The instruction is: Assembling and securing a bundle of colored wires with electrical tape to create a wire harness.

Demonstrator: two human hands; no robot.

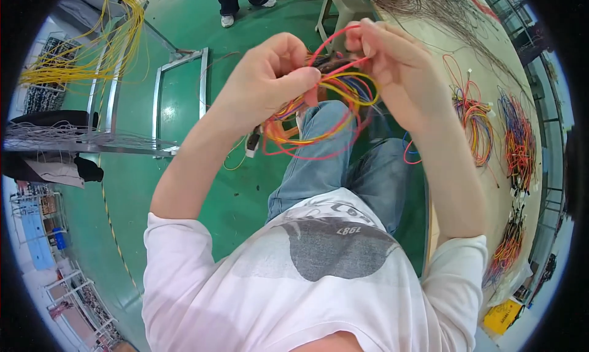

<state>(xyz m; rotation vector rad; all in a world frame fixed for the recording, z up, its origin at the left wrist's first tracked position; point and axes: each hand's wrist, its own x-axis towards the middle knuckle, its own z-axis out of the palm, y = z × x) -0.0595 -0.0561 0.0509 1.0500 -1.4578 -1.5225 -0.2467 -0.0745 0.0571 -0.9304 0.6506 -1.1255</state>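
Evidently the coil (348,85) of mixed wires is up in the air, above the person's knees and clear of the bench (485,76) at the right, probably so that its loops can hang free and both hands can get round it. The left hand (270,70) has its fingers curled in and its thumb pressed on the coil's upper left side, a grip that likely stops the loops from fanning apart. The right hand (396,51) pinches a red wire (329,40) between thumb and fingertips, just beyond the coil's upper right; the wire bows up between the two hands, so it seems slack rather than pulled tight. Whether the other right fingers touch the coil, I cannot tell. A white plug (250,151) dangles below the left wrist, apparently because nothing supports that end. On the bench, a second coil (481,137) lies just beside the right forearm, and long bundles (518,143) lie farther right, perhaps placed there to be within reach. Across at the left, yellow wires (119,45) drape down over a metal rack, which presumably spares them from tangling.
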